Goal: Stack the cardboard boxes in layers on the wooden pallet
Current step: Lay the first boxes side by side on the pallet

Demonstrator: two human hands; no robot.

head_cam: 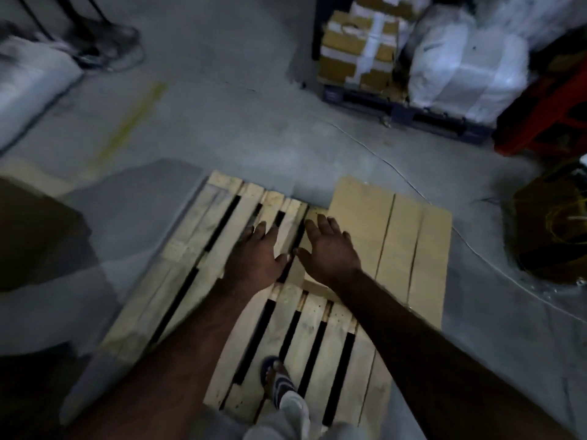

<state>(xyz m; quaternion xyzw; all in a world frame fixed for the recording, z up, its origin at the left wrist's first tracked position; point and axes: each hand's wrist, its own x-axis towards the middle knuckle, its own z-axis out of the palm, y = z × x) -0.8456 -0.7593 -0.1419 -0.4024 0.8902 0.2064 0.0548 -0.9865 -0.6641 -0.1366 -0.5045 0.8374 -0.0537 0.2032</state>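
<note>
Our left hand (255, 255) and right hand (330, 249) are stretched out side by side, palms down, fingers spread and straight, and neither holds anything. Both lie over the middle of the pallet (197, 249); we cannot tell whether they touch its slats. The right hand is at the left edge of a flat cardboard sheet (400, 242), creased in two lines, which covers the right part of the pallet. On the near slats of the pallet stands one foot (276, 376) in a striped sandal. The pallet itself lies flat on the grey floor (241, 122) and carries no boxes. Left of the pallet we see a dark brown box (35, 233), blurred. Right of the pallet stands another brown box (552, 227) with yellow straps in it. Well beyond the pallet, to the right, taped boxes (355, 49) are stacked on a dark base, with white sacks (460, 68) just beside them and something red (546, 115) further right. Beyond the pallet to the left a faded yellow line (127, 128) runs along the floor.
</note>
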